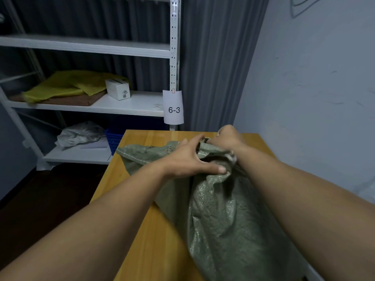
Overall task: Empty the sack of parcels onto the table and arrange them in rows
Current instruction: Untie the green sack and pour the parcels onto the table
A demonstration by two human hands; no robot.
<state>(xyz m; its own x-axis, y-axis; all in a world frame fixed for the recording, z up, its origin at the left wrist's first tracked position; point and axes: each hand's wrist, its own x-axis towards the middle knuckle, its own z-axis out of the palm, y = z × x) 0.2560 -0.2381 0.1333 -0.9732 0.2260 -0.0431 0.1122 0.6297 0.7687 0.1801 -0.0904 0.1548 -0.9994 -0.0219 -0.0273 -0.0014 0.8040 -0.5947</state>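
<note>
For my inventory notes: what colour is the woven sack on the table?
The sack is dull olive green; head view.

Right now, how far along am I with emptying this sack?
Done: the sack lies on the table, bulging. In hand: left hand and right hand grip its bunched mouth, apparently opening it. Left: nothing is out yet, so emptying it and arranging rows all remain.

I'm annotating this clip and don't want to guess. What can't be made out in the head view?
All in the head view:
- Parcels: hidden inside the green sack; number unknown.
- Sack's lower end and the near table: cut off by the bottom edge.
- Right hand fingers: curled into the sack's mouth, tips hidden by fabric.
- Left hand: gripping or just pressing, unclear.
- White box label: too small.
</note>
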